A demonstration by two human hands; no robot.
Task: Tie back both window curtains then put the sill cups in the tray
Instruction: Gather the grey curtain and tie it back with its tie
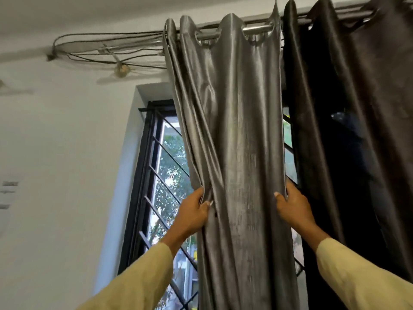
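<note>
At the window [165, 166], on the rod [257, 29] along its top edge: one grey curtain [241, 135], hung by eyelets, its panel gathered towards the rod's left end; one dark curtain [348, 121] just beside it to the right, hanging loose. Left hand [194, 212] grips the grey curtain's left edge, fingers curled round bunched folds; right hand [292, 206] grips its right edge, thumb in front, fingers behind the cloth. Black grille [156, 175] bare left of the grey curtain; loose cables [107, 50] on the wall by the rod's left end.

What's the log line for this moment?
grey curtain: untied | left hand: grips left edge | right hand: grips right edge | dark curtain: untied
</note>
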